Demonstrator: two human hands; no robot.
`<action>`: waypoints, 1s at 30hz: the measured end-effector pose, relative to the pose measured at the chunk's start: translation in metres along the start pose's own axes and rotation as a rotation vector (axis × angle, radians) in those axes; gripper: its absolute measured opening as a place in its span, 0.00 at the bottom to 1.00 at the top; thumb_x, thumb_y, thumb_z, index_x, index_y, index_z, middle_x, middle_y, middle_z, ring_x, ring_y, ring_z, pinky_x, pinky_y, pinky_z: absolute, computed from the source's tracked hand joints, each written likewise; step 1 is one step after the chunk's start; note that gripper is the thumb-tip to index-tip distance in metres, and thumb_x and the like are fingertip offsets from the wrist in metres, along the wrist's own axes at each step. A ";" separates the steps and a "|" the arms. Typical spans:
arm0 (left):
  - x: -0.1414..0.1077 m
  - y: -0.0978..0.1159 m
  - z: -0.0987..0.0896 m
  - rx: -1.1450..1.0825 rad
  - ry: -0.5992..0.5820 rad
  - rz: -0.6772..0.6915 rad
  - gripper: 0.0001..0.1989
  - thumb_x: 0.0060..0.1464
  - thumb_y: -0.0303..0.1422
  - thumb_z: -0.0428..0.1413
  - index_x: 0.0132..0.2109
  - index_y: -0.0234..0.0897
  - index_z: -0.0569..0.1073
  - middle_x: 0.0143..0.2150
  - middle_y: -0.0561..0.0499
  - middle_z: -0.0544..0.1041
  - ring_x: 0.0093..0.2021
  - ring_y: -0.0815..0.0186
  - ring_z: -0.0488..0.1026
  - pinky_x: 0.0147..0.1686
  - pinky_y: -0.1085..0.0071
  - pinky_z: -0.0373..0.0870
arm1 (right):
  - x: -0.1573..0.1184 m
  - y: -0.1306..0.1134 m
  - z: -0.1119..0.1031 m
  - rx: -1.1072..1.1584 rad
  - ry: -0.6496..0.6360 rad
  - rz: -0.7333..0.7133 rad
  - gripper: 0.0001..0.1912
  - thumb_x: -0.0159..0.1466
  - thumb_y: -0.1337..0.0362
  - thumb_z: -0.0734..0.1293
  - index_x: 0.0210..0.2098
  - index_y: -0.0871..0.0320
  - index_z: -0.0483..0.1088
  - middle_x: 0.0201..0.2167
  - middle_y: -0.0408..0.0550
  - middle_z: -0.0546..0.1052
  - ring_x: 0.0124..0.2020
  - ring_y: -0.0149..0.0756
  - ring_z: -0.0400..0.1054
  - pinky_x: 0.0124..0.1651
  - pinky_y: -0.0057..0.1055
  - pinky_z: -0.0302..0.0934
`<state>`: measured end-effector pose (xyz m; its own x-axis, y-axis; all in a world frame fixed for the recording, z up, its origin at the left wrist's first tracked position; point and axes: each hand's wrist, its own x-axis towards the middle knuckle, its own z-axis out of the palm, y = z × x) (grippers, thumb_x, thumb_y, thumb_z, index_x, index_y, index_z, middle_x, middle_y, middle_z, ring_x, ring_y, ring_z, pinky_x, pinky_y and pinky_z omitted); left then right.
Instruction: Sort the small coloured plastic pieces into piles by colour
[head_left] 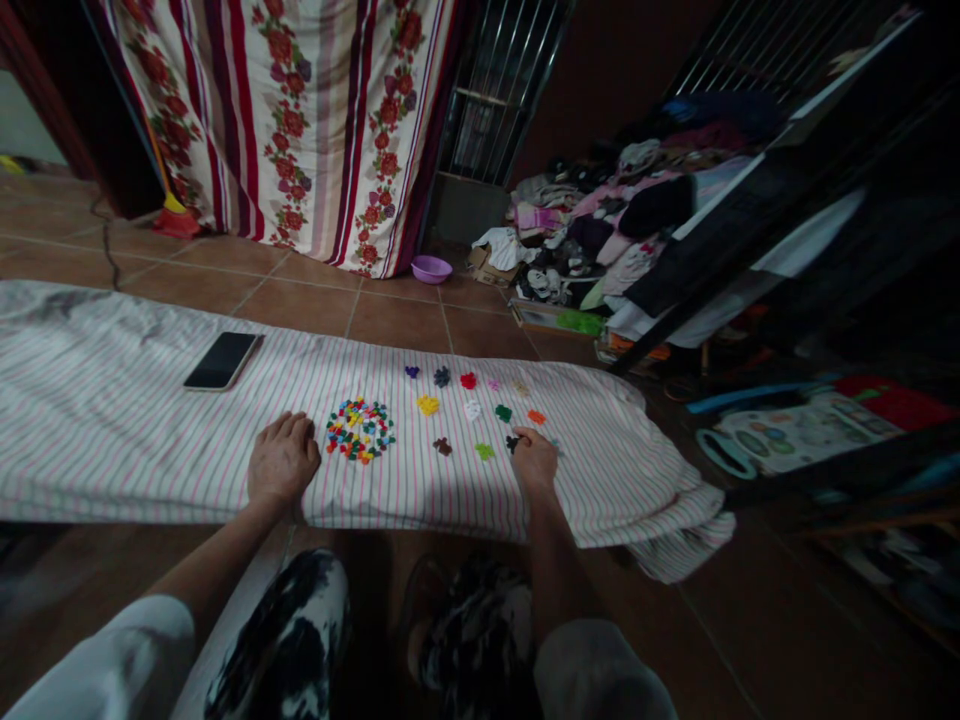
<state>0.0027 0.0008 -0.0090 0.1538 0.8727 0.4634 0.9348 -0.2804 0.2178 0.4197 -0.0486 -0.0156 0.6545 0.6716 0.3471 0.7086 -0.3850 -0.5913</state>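
Near the right end of the cloth-covered counter, the little black pieces sit at the fingertips of your right hand. Your thumb and forefinger are close together there, but I can't tell whether they pinch a piece. Pieces this small could slip or flick away if you squeeze off-centre. Green pieces, lime pieces and orange pieces lie near, so a low sweep of your knuckles could mix the colours; your own hand also partly hides the pale-blue pieces, making them easy to nudge.

Your left hand rests with fingers bent just beside the mixed pieces; I can't tell whether anything is under it. Sliding it inward could break up their round layout. Dragging the loose striped cloth could shift every pile, and the phone too. Dim light may make dark colours easy to confuse.
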 end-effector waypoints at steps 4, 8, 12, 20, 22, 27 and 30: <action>0.000 0.000 0.000 0.008 -0.004 0.002 0.17 0.54 0.30 0.46 0.47 0.32 0.73 0.53 0.38 0.76 0.58 0.50 0.68 0.56 0.54 0.63 | 0.001 0.000 -0.001 0.036 -0.021 0.023 0.20 0.52 0.68 0.54 0.30 0.57 0.78 0.33 0.50 0.80 0.38 0.41 0.72 0.48 0.38 0.62; 0.000 0.000 -0.001 0.005 -0.010 -0.001 0.17 0.54 0.30 0.46 0.48 0.32 0.73 0.53 0.38 0.76 0.58 0.49 0.68 0.56 0.54 0.63 | 0.001 -0.002 -0.002 0.054 -0.055 0.001 0.18 0.54 0.65 0.56 0.31 0.57 0.77 0.33 0.50 0.80 0.38 0.41 0.72 0.48 0.39 0.62; 0.001 0.001 -0.002 0.009 -0.021 -0.008 0.17 0.55 0.30 0.46 0.48 0.31 0.73 0.53 0.39 0.76 0.58 0.50 0.67 0.56 0.54 0.63 | 0.000 -0.006 0.002 0.055 -0.067 -0.113 0.15 0.55 0.60 0.59 0.29 0.57 0.77 0.31 0.51 0.80 0.36 0.41 0.72 0.47 0.38 0.63; 0.000 0.001 -0.001 0.034 -0.005 -0.006 0.16 0.54 0.29 0.47 0.47 0.33 0.73 0.53 0.41 0.76 0.58 0.51 0.68 0.56 0.56 0.63 | 0.001 0.000 0.009 -0.033 -0.012 -0.190 0.12 0.53 0.63 0.59 0.25 0.57 0.74 0.28 0.50 0.79 0.33 0.41 0.71 0.47 0.39 0.61; 0.000 0.001 0.000 0.034 -0.003 -0.002 0.16 0.54 0.29 0.48 0.48 0.32 0.73 0.53 0.41 0.76 0.58 0.51 0.68 0.56 0.55 0.64 | 0.001 0.002 0.010 -0.021 0.007 -0.202 0.12 0.54 0.63 0.59 0.25 0.57 0.73 0.27 0.50 0.79 0.33 0.41 0.70 0.46 0.39 0.61; 0.000 0.000 0.000 0.026 0.002 0.009 0.16 0.54 0.28 0.48 0.48 0.32 0.73 0.53 0.40 0.76 0.58 0.51 0.68 0.57 0.55 0.63 | 0.002 0.005 0.010 0.032 0.019 -0.257 0.15 0.54 0.60 0.58 0.27 0.57 0.75 0.28 0.52 0.79 0.33 0.42 0.71 0.47 0.40 0.62; 0.001 0.001 0.000 0.018 -0.004 -0.004 0.16 0.54 0.28 0.49 0.48 0.32 0.73 0.53 0.40 0.76 0.58 0.51 0.68 0.57 0.55 0.63 | 0.003 0.004 0.010 0.043 0.029 -0.253 0.15 0.53 0.60 0.58 0.28 0.57 0.76 0.28 0.52 0.80 0.33 0.43 0.71 0.46 0.40 0.63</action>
<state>0.0034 0.0009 -0.0083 0.1515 0.8753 0.4593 0.9409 -0.2700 0.2043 0.4215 -0.0419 -0.0246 0.4652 0.7245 0.5087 0.8396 -0.1790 -0.5128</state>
